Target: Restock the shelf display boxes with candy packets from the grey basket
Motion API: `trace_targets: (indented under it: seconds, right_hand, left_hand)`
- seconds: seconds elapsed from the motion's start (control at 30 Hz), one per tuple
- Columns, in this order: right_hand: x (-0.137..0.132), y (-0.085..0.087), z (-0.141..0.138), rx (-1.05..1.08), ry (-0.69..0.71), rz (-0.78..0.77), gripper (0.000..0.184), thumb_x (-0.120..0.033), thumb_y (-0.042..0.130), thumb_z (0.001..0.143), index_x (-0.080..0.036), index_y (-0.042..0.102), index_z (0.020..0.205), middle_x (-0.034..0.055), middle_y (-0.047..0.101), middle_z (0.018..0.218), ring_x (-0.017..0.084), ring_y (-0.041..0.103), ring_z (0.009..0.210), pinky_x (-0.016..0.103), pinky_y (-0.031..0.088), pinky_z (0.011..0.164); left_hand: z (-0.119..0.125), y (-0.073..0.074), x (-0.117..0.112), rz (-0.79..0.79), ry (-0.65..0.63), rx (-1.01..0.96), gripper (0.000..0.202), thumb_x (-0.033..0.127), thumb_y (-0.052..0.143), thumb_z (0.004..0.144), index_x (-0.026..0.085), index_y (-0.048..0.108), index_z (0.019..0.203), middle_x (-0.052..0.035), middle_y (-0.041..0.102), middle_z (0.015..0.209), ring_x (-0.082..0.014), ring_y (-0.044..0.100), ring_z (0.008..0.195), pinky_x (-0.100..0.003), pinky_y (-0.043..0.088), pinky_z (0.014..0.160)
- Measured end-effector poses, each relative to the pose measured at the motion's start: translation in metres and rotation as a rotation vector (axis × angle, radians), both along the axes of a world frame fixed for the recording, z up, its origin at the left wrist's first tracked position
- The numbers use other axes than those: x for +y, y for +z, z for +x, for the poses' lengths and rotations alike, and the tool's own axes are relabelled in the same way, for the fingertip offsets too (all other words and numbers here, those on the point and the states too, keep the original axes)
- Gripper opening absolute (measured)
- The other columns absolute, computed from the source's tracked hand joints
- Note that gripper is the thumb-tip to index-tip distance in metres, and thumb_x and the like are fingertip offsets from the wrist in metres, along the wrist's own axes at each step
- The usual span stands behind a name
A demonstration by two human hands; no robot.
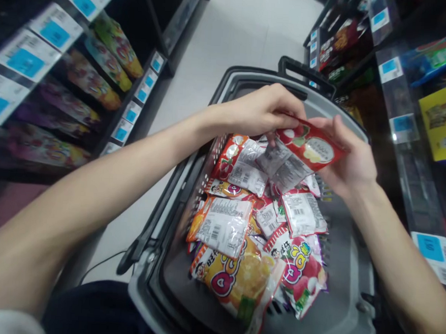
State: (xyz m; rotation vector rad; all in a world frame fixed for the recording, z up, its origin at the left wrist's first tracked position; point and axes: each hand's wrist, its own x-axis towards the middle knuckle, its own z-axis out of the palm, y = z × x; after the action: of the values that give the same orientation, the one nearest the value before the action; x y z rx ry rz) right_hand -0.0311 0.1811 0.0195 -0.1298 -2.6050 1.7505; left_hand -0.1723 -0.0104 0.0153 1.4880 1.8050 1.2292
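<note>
Over the far end of a grey shopping basket (350,295), both hands grip one red and silver gummy candy packet (316,147). My left hand (272,107) pinches its upper left edge, the fingertips partly hidden behind it. My right hand (356,158) is closed round the other end, thumb raised along the edge. Below lie several more candy packets in a loose heap: an orange one (236,281) and a pink lychee one (300,269) face up, and a silver-backed one (224,223) with printed text and a barcode.
On the left a shelf holds several colourful bags (89,82) behind price tags (26,62). The right shelf (402,120) carries more packets and a yellow package (443,120). Pale floor (244,30) runs between them. The basket's black handle (304,74) is at its far end.
</note>
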Motion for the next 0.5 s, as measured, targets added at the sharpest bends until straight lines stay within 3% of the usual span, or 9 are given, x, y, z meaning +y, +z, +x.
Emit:
trace_targets:
  seconds: [0.1,0.17,0.33,0.5]
  right_hand:
    - [-0.003,-0.007,0.001,-0.02,0.04,-0.097,0.06,-0.075,0.061,0.094,-0.026,0.064,0.129,0.0079,0.068,0.127,0.029,0.067,0.12,0.044,0.062,0.095]
    - [-0.006,-0.01,0.004,-0.055,0.109,-0.125,0.064,-0.073,0.072,0.088,-0.027,0.063,0.131,0.0069,0.068,0.127,0.028,0.067,0.121,0.043,0.062,0.096]
    - [-0.015,-0.002,0.012,-0.132,0.238,-0.228,0.088,-0.045,0.098,0.067,-0.025,0.054,0.141,0.0028,0.072,0.107,0.023,0.073,0.096,0.038,0.065,0.085]
    - [-0.017,0.007,0.014,-0.114,0.28,-0.246,0.062,-0.021,0.097,0.065,-0.019,0.064,0.117,0.002,0.074,0.099,0.018,0.074,0.089,0.033,0.066,0.09]
  left_hand:
    - [0.003,0.003,-0.001,0.045,0.032,-0.074,0.026,0.03,0.049,0.105,0.014,0.066,0.116,-0.0088,0.071,0.105,-0.0165,0.071,0.092,-0.029,0.054,0.081]
    - [0.007,0.007,-0.002,0.13,-0.003,-0.168,0.016,0.026,0.049,0.104,0.015,0.061,0.107,-0.0062,0.068,0.101,-0.0153,0.069,0.092,-0.029,0.054,0.083]
    - [0.015,0.017,-0.006,0.35,-0.193,-0.409,0.01,0.01,0.047,0.094,0.016,0.049,0.086,-0.0084,0.062,0.102,-0.0153,0.062,0.107,-0.033,0.052,0.103]
    - [0.016,0.017,-0.004,0.363,-0.088,-0.467,0.011,0.006,0.043,0.092,0.014,0.046,0.085,-0.0132,0.062,0.117,-0.0166,0.064,0.112,-0.034,0.052,0.103]
